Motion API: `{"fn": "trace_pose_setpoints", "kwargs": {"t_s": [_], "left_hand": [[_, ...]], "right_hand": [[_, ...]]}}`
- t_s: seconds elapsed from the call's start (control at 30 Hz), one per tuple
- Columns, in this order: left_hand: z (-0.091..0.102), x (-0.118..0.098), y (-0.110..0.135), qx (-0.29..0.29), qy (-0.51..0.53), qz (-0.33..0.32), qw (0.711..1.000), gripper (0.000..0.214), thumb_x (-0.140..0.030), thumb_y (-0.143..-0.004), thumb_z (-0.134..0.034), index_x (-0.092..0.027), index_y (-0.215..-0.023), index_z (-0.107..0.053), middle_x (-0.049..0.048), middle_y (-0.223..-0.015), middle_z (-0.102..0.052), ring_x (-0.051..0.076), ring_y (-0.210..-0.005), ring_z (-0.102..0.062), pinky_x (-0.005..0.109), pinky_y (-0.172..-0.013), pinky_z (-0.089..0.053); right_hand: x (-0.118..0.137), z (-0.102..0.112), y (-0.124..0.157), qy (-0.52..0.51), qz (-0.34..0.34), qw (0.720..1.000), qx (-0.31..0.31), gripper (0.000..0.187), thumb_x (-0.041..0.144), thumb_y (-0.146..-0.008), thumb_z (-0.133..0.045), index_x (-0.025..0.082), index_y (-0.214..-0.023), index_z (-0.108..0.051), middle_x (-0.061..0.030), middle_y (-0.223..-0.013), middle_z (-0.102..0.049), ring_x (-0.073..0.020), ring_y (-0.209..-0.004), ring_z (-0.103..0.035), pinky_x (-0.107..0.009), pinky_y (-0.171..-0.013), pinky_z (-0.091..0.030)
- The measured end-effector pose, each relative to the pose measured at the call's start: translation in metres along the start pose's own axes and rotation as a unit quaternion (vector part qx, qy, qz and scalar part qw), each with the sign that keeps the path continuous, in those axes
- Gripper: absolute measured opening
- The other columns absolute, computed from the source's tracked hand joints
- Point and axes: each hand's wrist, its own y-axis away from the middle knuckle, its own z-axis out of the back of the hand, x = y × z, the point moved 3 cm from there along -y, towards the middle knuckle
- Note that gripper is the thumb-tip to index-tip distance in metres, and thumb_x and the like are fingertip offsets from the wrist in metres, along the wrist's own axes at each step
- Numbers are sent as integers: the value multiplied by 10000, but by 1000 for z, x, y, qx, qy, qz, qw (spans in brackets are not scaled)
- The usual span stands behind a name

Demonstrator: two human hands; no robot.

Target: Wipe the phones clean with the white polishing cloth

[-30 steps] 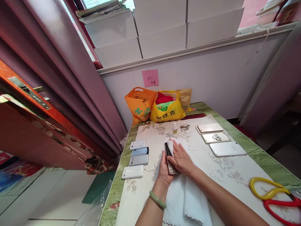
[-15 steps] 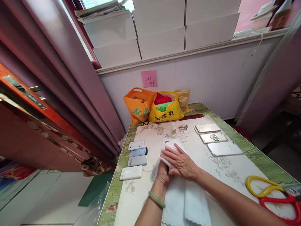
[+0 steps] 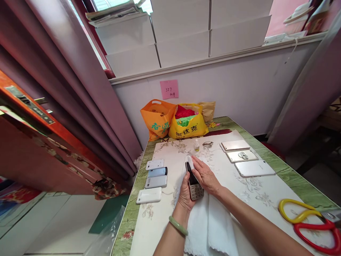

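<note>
Head view: your left hand (image 3: 185,195) is clamped around a keypad phone (image 3: 196,192), its long axis running away from you, far end angled left. Your right hand (image 3: 206,177) flanks its right edge, white cloth (image 3: 190,163) at the fingertips; whether pinched, you cannot tell.

Black-and-silver phone (image 3: 194,185), white cloth (image 3: 197,227), green-marbled worktop (image 3: 130,213); yellow-and-red scissors handles (image 3: 314,226), four o'clock from phone; orange bag (image 3: 157,119), eleven.

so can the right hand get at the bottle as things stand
Probably yes: the bottle stands just beyond the right hand, with nothing standing between them. It has a cloth against the keypad phone, though, so may need to leave that first.
</note>
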Motion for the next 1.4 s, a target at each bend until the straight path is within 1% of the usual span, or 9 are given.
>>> {"fn": "trace_pose_setpoints", "kwargs": {"t_s": [0.17,0.27,0.47,0.7,0.9,1.03,1.13,1.27,1.4], "left_hand": [[3,-6,-5,-40,28,-34,998,448,-464,-806,-626,-158,-1128,-683,82,-1061,-730,219,-927,-686,351,-923,-503],[4,-11,-7,-43,46,-74,995,474,-488,-818,-588,-143,-1130,-681,99,-1076,-723,217,-965,-677,334,-946,-489],[2,-14,-3,-19,48,-40,998,582,-569,-817,-545,-121,-1173,-655,149,-1161,-683,261,-1060,-642,380,-977,-467],[5,-8,-3,21,40,10,999,597,-645,-817,-526,-146,-1110,-673,115,-1025,-716,246,-986,-672,385,-990,-472],[8,-6,-10,-17,27,-41,999,415,-475,-932,-425,-203,-1149,-651,96,-1176,-684,220,-1190,-587,340,-1020,-459],[-5,-7,-8,35,10,12,999,461,-512,-908,-473,-223,-1241,-604,79,-1246,-655,229,-1225,-561,367,-1024,-457],[-5,-4,-5,26,-3,51,998,505,-551,-871,-524,-214,-1237,-608,87,-1191,-683,254,-1147,-612,410,-979,-486],[0,-6,-6,10,6,28,1000,509,-557,-870,-520,-179,-1190,-635,109,-1140,-701,260,-1029,-661,442,-911,-517],[3,-11,-4,-9,2,-14,1000,474,-517,-876,-533,-191,-1210,-619,121,-1212,-665,254,-1003,-665,441,-840,-539]], "right_hand": [[5,-10,25,64,15,998,16,612,290,-1019,-273,187,-1544,23,-131,-1414,-510,-201,-1262,-519,-536,-1153,-228],[11,-9,42,102,95,990,29,635,293,-1009,-331,168,-1545,-14,-134,-1435,-486,-208,-1282,-498,-521,-1170,-198],[21,5,64,186,202,960,45,695,407,-965,-472,157,-1536,-166,-151,-1523,-346,-301,-1411,-298,-542,-1160,-199],[32,-2,49,157,252,948,118,800,617,-930,-393,180,-1539,-113,-78,-1564,-271,-256,-1433,-246,-492,-1189,-105],[29,-11,17,125,192,965,128,761,634,-948,-312,202,-1539,-102,-78,-1564,-261,-245,-1441,-233,-507,-1183,-20],[23,-9,3,128,136,978,93,761,615,-946,-350,201,-1540,-116,-91,-1568,-251,-256,-1444,-225,-535,-1174,-44],[12,-9,1,136,74,986,60,695,542,-968,-359,194,-1536,-160,-101,-1563,-269,-251,-1443,-231,-554,-1166,-70],[-18,-1,8,119,-35,992,-11,492,385,-1014,-263,176,-1433,-416,-113,-1442,-482,-235,-1391,-345,-545,-1152,-158],[-45,35,17,90,-161,970,-157,522,454,-1000,-253,160,-1026,-683,-156,-1307,-573,-294,-1262,-475,-505,-1037,-373]]}}
